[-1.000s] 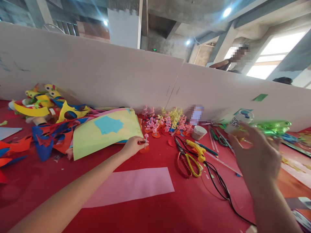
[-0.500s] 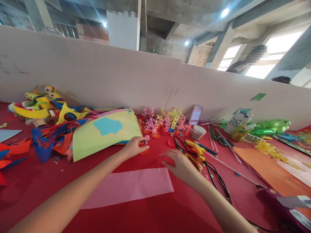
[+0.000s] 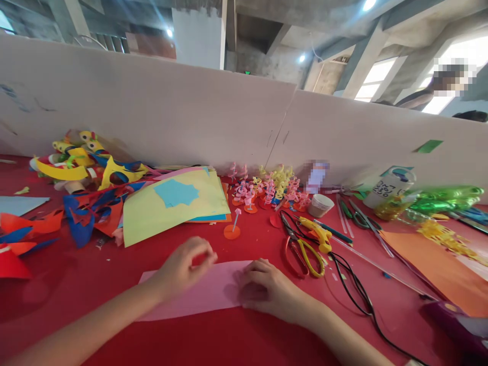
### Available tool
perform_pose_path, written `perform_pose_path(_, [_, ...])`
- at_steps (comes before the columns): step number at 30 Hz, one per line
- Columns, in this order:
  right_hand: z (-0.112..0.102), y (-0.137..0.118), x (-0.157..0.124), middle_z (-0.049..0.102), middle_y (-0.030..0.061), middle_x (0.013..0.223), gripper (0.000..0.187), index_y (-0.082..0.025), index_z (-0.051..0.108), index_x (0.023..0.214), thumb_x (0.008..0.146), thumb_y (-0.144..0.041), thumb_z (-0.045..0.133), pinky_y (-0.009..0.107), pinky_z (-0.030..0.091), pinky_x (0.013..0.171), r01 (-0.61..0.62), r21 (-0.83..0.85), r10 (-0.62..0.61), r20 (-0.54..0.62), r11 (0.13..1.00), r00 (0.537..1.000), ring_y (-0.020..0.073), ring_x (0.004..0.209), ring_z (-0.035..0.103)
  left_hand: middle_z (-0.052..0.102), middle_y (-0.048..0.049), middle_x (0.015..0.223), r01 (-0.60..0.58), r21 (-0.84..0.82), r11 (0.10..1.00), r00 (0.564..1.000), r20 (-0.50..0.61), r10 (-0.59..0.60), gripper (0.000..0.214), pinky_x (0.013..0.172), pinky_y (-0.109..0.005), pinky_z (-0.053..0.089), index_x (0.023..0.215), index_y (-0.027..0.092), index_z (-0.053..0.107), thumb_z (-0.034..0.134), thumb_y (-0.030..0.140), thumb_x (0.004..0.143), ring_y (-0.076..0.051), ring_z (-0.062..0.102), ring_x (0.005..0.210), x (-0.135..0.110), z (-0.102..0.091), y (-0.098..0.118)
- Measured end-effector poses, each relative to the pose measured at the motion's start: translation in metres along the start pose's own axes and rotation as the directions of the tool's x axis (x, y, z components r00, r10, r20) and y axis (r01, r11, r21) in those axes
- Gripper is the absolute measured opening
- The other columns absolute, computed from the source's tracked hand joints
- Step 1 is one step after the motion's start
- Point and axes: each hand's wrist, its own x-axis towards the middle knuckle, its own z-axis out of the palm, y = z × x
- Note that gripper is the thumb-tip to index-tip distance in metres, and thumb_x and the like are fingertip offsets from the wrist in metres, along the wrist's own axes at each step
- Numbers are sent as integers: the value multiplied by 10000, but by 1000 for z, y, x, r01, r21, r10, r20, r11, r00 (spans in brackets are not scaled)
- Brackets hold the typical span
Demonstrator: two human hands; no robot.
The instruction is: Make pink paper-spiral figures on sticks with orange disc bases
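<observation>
A strip of pink paper (image 3: 208,290) lies flat on the red table. My right hand (image 3: 272,292) is at its right end, with curled fingers and thumb closing on the paper; the paper's edge is hidden under the hand. Above the strip's left part hovers my left hand (image 3: 185,267), slightly blurred, its fingers bent and apart, with nothing visible in them. Just beyond the hands stands a small paper flower (image 3: 236,218): a pink top on a thin pale stem, fixed to a round orange base (image 3: 232,232).
Several finished curly paper flowers (image 3: 280,185) stand behind, near a white cup (image 3: 320,205). To the right lie red-and-yellow-handled pliers (image 3: 301,254), a yellow glue gun (image 3: 318,234) with black cord, and orange paper (image 3: 434,269). Yellow paper sheets (image 3: 171,203) are stacked left.
My left hand has let go of the small flower, leaving it standing, and moved back over the pink strip. My right hand has come down onto the strip's right end. The view shifted slightly.
</observation>
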Motion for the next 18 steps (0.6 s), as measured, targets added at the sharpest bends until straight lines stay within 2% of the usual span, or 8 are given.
perform_pose_path(1, [1, 2, 0, 620, 25, 960, 172, -223, 635, 882, 724, -238, 703, 300, 407, 843, 16, -8, -16, -7, 1000, 1000, 170, 893, 545, 576, -19, 810, -81, 18, 997, 987, 143, 77, 161, 790, -335, 447, 768, 195, 546, 489, 323, 846, -178, 532, 829, -8, 3, 5])
perform_pose_path(2, [2, 4, 0, 622, 27, 957, 135, -223, 643, 875, 749, -246, 683, 302, 402, 852, 31, -13, -31, -19, 999, 999, 166, 891, 549, 597, -26, 871, -157, 25, 987, 960, 238, 146, 153, 828, -355, 441, 831, 203, 576, 578, 351, 793, -198, 529, 894, -15, 6, 9])
perform_pose_path(4, [4, 7, 1, 629, 26, 942, 85, -223, 651, 863, 785, -256, 650, 302, 398, 859, 61, -29, -63, -51, 998, 997, 155, 877, 557, 594, -47, 1014, -181, 59, 982, 941, 301, 156, 260, 878, -383, 429, 947, 221, 595, 664, 349, 732, -229, 507, 999, -25, 14, 11])
perform_pose_path(7, [7, 11, 0, 642, 23, 923, 85, -230, 658, 864, 827, -282, 602, 298, 405, 849, 98, -82, -106, -96, 992, 990, 144, 857, 568, 593, -51, 1034, -180, 88, 980, 947, 285, 148, 193, 875, -369, 437, 976, 227, 599, 616, 282, 793, -216, 513, 1002, -29, 21, 8])
perform_pose_path(10, [8, 13, 0, 660, 26, 888, 115, -232, 661, 872, 856, -286, 561, 289, 423, 814, 103, -120, -120, -141, 987, 983, 140, 832, 578, 614, -43, 946, -232, 86, 969, 950, 233, 207, 97, 833, -341, 454, 915, 207, 606, 544, 245, 851, -186, 540, 921, -29, 23, 5])
perform_pose_path(14, [7, 13, 0, 669, 34, 877, 102, -222, 654, 864, 848, -277, 569, 291, 435, 775, 84, -156, -113, -190, 984, 975, 153, 847, 581, 633, -36, 811, -326, 153, 933, 943, 120, 310, 157, 736, -318, 479, 850, 184, 617, 466, 174, 891, -167, 559, 801, -29, 25, 6])
perform_pose_path(18, [6, 9, -1, 667, 50, 918, 181, -198, 625, 897, 784, -339, 642, 305, 440, 761, 69, -225, -107, -161, 972, 981, 177, 861, 575, 642, -34, 767, -346, 202, 916, 938, 101, 332, 201, 664, -295, 495, 822, 173, 622, 437, 175, 903, -162, 578, 755, -31, 28, 5])
